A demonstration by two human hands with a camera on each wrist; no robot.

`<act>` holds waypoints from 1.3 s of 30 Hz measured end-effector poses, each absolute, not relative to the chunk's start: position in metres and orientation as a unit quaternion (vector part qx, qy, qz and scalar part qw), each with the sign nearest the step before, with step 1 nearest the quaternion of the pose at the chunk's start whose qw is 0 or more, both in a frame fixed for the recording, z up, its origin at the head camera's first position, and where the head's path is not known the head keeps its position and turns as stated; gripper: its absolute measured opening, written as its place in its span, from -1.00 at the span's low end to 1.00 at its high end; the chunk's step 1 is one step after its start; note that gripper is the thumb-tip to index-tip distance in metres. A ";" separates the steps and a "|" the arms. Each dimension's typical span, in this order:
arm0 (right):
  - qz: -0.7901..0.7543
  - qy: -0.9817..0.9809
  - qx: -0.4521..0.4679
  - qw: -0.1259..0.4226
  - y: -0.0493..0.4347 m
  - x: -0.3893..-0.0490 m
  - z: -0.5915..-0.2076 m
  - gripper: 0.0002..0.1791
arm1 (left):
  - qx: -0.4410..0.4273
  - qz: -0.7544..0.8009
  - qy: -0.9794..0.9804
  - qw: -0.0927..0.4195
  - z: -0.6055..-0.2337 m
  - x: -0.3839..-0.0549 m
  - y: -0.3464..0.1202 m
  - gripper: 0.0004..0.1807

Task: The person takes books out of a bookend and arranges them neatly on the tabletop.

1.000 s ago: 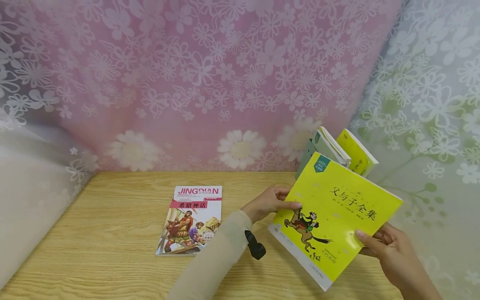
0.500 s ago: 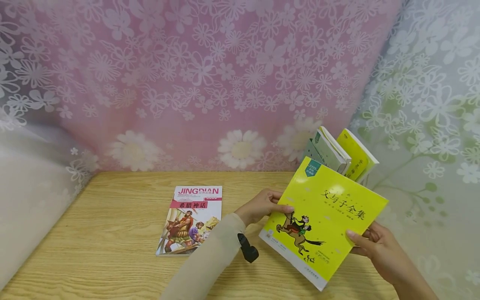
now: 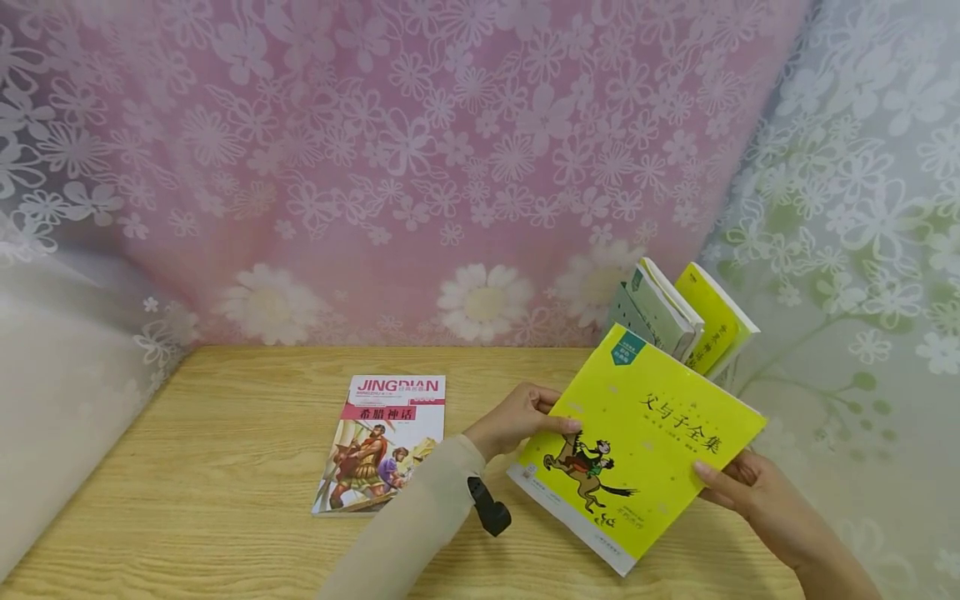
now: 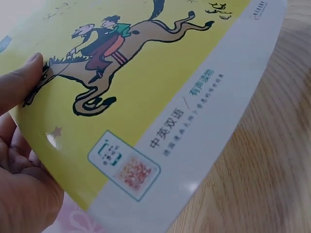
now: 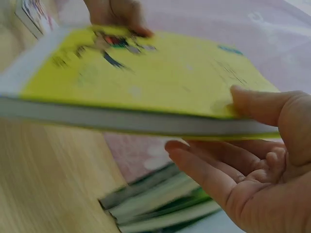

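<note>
A yellow paperback book [image 3: 637, 400], with a cartoon of two riders on a horse and a white strip along its lower edge, is held tilted above the table. My left hand [image 3: 517, 421] grips its left edge, thumb on the cover and the other fingers behind. On the opposite edge, my right hand [image 3: 765, 496] pinches it, thumb on top. The right wrist view shows the right hand's fingers [image 5: 204, 170] spread beneath the book and its page edges [image 5: 131, 119] facing the camera.
A white and pink book [image 3: 382, 450] lies flat left of the left forearm. Behind the held book, a grey-green book [image 3: 663, 321] and another yellow book [image 3: 716, 321] stand upright at the back right. A floral curtain [image 3: 375, 167] borders the wooden table [image 3: 187, 467].
Both hands have brought the yellow book left and slightly down, nearer the person. More of the standing books shows behind it. The grips are the same.
</note>
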State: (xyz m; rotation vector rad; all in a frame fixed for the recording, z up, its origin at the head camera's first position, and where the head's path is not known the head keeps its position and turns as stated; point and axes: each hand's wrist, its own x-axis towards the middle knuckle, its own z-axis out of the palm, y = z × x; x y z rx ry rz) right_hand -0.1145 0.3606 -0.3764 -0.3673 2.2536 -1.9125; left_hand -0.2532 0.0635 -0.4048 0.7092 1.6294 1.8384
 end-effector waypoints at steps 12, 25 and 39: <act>-0.625 0.771 -0.120 -0.019 0.400 -0.126 -0.375 -0.43 | 0.198 0.698 0.627 0.284 -0.403 -0.249 0.028 -0.69; -0.705 0.704 -0.030 -0.076 0.416 -0.146 -0.377 -0.26 | 0.136 0.730 0.608 0.281 -0.404 -0.255 -0.034 -0.59; -0.722 0.678 0.007 -0.135 0.421 -0.175 -0.384 -0.21 | 0.075 0.757 0.601 0.245 -0.410 -0.250 -0.115 -0.60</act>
